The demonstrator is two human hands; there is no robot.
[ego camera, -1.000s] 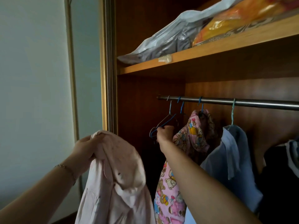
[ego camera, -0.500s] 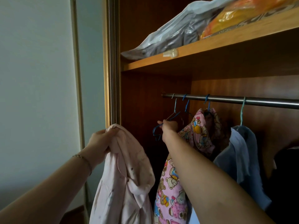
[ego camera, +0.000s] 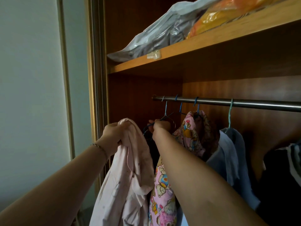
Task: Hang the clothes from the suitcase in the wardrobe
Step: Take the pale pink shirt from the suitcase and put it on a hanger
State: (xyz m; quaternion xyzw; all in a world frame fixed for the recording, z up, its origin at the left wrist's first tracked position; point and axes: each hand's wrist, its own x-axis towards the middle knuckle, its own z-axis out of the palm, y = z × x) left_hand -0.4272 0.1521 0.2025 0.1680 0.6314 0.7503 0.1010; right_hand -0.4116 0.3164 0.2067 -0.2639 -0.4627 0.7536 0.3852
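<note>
Fetching a hanger: the empty blue wire hanger (ego camera: 164,119) is pinched by the right hand (ego camera: 160,127), the pale pink cotton garment (ego camera: 128,173) clutched in the left hand (ego camera: 114,134); unhooking from the steel rail (ego camera: 244,104) is likely needed next.

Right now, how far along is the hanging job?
Done: a teddy-print garment and a blue shirt already hang on the rail. In hand: the left hand grips a pale pink garment, while the right hand grasps an empty blue hanger. Left: getting the pink garment onto it. The suitcase is out of view.

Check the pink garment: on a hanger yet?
Not yet: the pink garment hangs bunched from the left hand, off the rail.
</note>
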